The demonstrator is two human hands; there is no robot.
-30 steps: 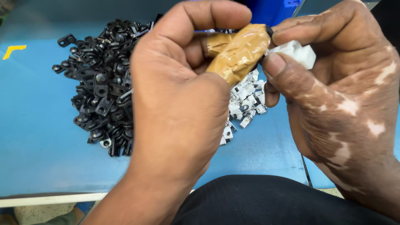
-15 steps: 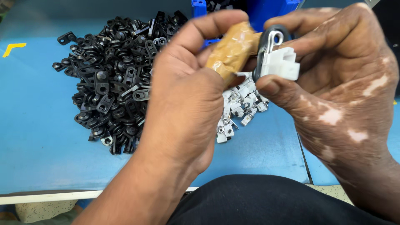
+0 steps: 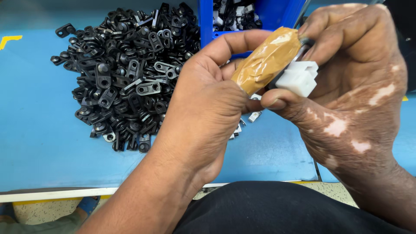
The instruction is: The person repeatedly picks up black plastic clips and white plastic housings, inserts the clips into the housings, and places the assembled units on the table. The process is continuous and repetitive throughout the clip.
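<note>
left hand [image 3: 203,108] + right hand [image 3: 346,82] pinch white plastic connector [image 3: 299,78] | black clip pile [image 3: 125,73] on blue table [image 3: 34,130]

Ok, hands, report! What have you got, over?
Left hand and right hand together grip a small white plastic block. Brown-taped fingertip pressing it. Black metal clip pile clear.

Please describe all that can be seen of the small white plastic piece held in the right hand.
The white plastic piece is a small blocky part with stepped, squared faces, of matte moulded plastic as it looks. The right hand pinches it between thumb below and fingers above. A dark clip partly hidden by the fingers sits against its top. Beside it, the tape-wrapped finger of the left hand touches it, above the blue table.
</note>
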